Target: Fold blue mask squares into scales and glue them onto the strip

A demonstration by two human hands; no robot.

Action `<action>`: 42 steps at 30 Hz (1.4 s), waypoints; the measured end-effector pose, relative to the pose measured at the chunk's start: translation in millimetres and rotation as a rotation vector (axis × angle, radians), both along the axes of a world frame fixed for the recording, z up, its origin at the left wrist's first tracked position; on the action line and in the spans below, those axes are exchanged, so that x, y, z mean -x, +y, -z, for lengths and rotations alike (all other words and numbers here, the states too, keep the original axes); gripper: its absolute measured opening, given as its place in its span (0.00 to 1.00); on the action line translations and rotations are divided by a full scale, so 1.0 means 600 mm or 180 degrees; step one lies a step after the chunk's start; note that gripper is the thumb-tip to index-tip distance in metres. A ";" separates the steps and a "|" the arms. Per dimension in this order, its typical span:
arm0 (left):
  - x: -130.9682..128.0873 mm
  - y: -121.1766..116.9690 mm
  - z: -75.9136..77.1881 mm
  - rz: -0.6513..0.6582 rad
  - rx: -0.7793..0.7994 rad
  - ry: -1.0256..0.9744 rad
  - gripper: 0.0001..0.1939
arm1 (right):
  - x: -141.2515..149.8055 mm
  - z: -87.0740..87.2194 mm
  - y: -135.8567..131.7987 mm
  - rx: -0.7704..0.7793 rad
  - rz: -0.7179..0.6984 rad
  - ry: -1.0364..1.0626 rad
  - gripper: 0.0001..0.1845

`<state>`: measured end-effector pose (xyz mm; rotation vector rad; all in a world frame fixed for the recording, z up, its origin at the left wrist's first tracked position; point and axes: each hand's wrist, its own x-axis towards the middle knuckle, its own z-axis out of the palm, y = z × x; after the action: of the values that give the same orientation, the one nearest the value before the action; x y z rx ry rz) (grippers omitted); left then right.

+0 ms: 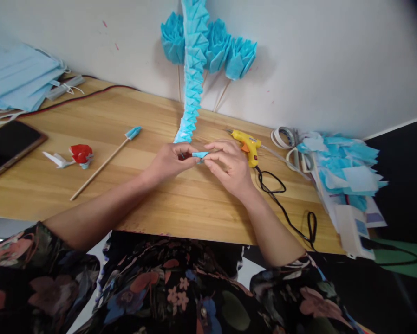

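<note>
Above the middle of the table, a small folded piece of blue fabric (200, 154) is pinched between both hands. My left hand (172, 161) grips its left end, thumb and fingers closed. My right hand (229, 162) holds its right end with the fingertips. Just behind the hands, a long pleated blue strip (194, 69) runs from the tabletop up past the top of the view. A thin wooden stick (100, 170) with a blue tip (133, 133) lies left of my left hand. The yellow glue gun (247, 143) rests on its side beyond my right hand.
Blue fabric flowers (241, 58) on sticks lean against the wall. Face masks (18, 76) and a phone (11, 146) lie at left, near a red-and-white wrapper (82, 154). Tape rolls (283, 138), blue scraps (348, 162), a white box (353, 229) and a black cord (281, 208) are at right.
</note>
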<state>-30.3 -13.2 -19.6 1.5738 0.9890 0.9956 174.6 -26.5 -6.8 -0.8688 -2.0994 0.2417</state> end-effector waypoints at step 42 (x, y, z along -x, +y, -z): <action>0.002 -0.005 -0.026 0.0261 0.0914 -0.0315 0.16 | -0.010 -0.003 0.003 -0.0401 0.0355 -0.0162 0.05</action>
<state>-31.4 -16.1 -4.2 1.3047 0.9453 0.8265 180.6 -24.8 -5.0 -0.9213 -2.0806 0.0285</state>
